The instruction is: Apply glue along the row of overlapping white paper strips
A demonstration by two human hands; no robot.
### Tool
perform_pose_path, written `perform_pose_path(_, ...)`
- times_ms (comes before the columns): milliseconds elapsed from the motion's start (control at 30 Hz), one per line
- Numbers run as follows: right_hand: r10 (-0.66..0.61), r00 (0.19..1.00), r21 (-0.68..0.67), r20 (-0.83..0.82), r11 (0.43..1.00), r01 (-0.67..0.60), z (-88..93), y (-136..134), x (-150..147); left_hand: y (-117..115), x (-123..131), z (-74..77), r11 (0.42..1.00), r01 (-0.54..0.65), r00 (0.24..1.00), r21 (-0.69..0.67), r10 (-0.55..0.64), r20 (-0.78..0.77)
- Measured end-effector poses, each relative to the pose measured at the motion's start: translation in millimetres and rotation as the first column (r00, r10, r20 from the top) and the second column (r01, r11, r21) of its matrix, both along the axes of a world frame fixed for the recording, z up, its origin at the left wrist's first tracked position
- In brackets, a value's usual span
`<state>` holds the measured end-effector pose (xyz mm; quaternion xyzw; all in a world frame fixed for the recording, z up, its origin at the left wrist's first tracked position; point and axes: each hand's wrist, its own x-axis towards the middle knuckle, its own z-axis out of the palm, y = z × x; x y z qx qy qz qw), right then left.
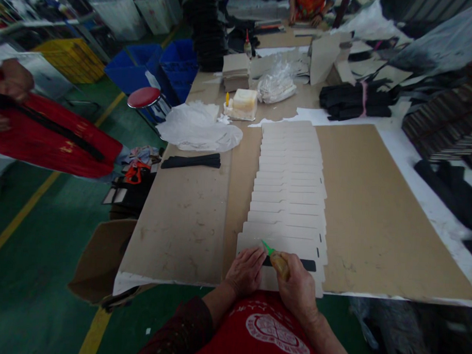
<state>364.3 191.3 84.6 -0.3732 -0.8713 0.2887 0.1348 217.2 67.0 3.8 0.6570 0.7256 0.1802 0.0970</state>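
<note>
My right hand [299, 286] is wrapped round a yellowish glue bottle [280, 265] with a green nozzle. The nozzle tip points up and left, over the nearest of the overlapping pale card pieces [285, 194]. My left hand [246, 270] lies flat on that nearest piece, fingers stretched out, close to the nozzle. A black strip [308, 265] lies across the card beneath my hands; its left end is by my left fingertips, and the bottle and right hand cover part of it.
Several black strips [190, 161] and crumpled white plastic [201, 126] lie at left on the table [172, 236]. A pale yellow block [245, 101], stacked cards [236, 71] and a tied black bundle [355, 101] are farther back. A person in a red apron [55, 134] stands left.
</note>
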Motion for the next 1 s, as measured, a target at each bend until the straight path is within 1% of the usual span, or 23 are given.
perform_pose_path(133, -0.048, 0.999, -0.079, -0.006, 0.996, 0.047, -4.6, 4.9, 11.5, -0.1, 0.2, 0.8, 1.000, -0.002, 1.000, -0.004, 0.002, 0.001)
perform_pose_path(200, -0.121, 0.992, -0.157, -0.035, 0.981, 0.114, -7.5, 10.3, 21.4, -0.3, 0.7, 0.6, 1.000, -0.007, 1.000, -0.011, 0.007, 0.000)
perform_pose_path(233, -0.179, 0.982, -0.203, -0.056, 0.965, 0.165, -8.6, 13.6, 26.4, -0.4, 0.8, 0.5, 1.000, -0.008, 1.000, -0.010, 0.008, -0.002)
perform_pose_path(267, -0.250, 0.965, -0.252, -0.077, 0.942, 0.224, -9.3, 17.2, 31.1, -0.4, 0.9, 0.3, 1.000, -0.007, 1.000, -0.006, 0.006, -0.004)
perform_pose_path(333, -0.401, 0.910, -0.340, -0.107, 0.875, 0.346, -9.5, 25.3, 39.4, -0.4, 0.9, -0.1, 1.000, -0.004, 1.000, 0.010, 0.004, -0.011)
perform_pose_path(400, -0.524, 0.842, -0.384, -0.127, 0.809, 0.446, -9.4, 34.4, 46.5, -0.3, 0.4, -0.5, 1.000, -0.004, 1.000, 0.025, 0.005, -0.017)
perform_pose_path(500, -0.626, 0.767, -0.397, -0.140, 0.745, 0.535, -11.1, 49.6, 56.9, 0.0, -0.8, -0.7, 1.000, 0.005, 1.000, 0.029, -0.004, -0.020)
perform_pose_path(667, -0.731, 0.674, -0.403, -0.110, 0.652, 0.642, -18.8, 72.9, 72.8, 0.4, -1.6, -0.1, 1.000, 0.011, 1.000, 0.013, -0.011, -0.023)
perform_pose_path(733, -0.745, 0.660, -0.376, -0.100, 0.642, 0.668, -21.1, 79.3, 77.7, 0.5, -1.4, 0.3, 1.000, 0.006, 1.000, 0.011, -0.006, -0.021)
perform_pose_path(867, -0.723, 0.685, -0.273, -0.086, 0.679, 0.682, -22.9, 86.2, 83.4, 0.7, -1.4, 1.3, 1.000, 0.007, 1.000, 0.010, -0.006, -0.023)
perform_pose_path(1000, -0.716, 0.696, -0.239, -0.046, 0.685, 0.688, -22.8, 87.7, 82.3, 1.2, -1.5, 2.1, 1.000, 0.002, 1.000, 0.001, -0.002, -0.012)
